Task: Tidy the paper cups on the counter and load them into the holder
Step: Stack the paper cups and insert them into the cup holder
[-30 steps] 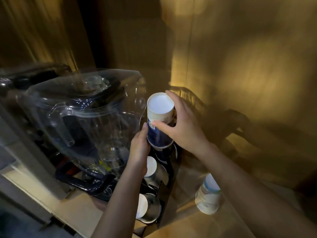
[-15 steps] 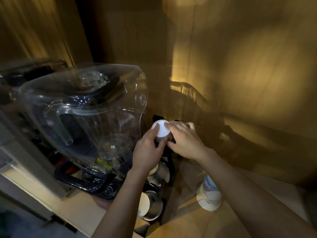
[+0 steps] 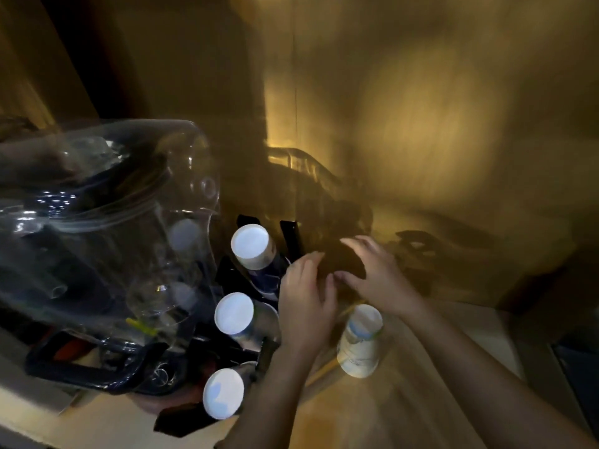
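Observation:
A black cup holder (image 3: pixel 293 243) stands on the wooden counter with three upside-down cup stacks in it. The far stack is a blue cup with a white bottom (image 3: pixel 251 246). A middle stack (image 3: pixel 234 314) and a near stack (image 3: pixel 223 393) sit in metal sleeves. My left hand (image 3: pixel 306 298) hovers just right of the holder, fingers apart and empty. My right hand (image 3: pixel 372 270) is beside it, also spread and empty. An upside-down white paper cup stack (image 3: pixel 359 340) stands loose on the counter below my right hand.
A large clear blender jar with a dark base (image 3: pixel 107 254) crowds the holder's left side. A brown wall (image 3: pixel 421 124) closes off the back. A transparent object (image 3: pixel 301 170) lies against the wall behind the holder. The counter's front edge (image 3: pixel 107 426) runs at lower left.
The blue cup went down into the holder's far slot. Both hands let go of it and moved right, fingers spreading. The view has shifted and blurred.

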